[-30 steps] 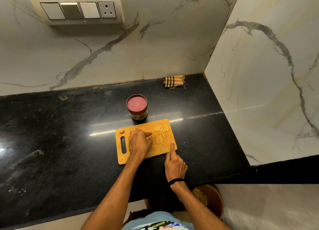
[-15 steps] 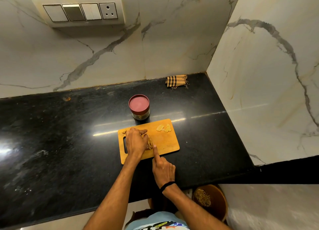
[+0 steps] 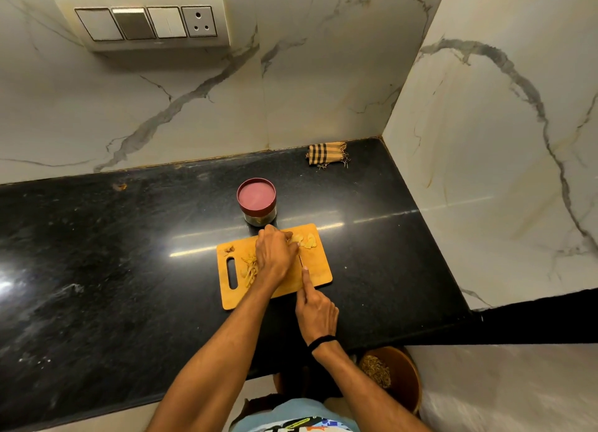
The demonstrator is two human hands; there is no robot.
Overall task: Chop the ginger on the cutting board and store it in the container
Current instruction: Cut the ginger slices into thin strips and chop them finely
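The left hand reaches across the cutting board, bent fingertips on the ginger slices at its far right corner; whether they pinch one cannot be determined. The right hand grips the knife, index finger along the spine, blade over the board just right of the left hand. Cut ginger strips lie near the handle slot; the container, red lid on, stands just beyond the board's far edge.

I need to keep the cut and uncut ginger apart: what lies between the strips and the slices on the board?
In the head view, the left hand lies across the board between the strips and the slices.
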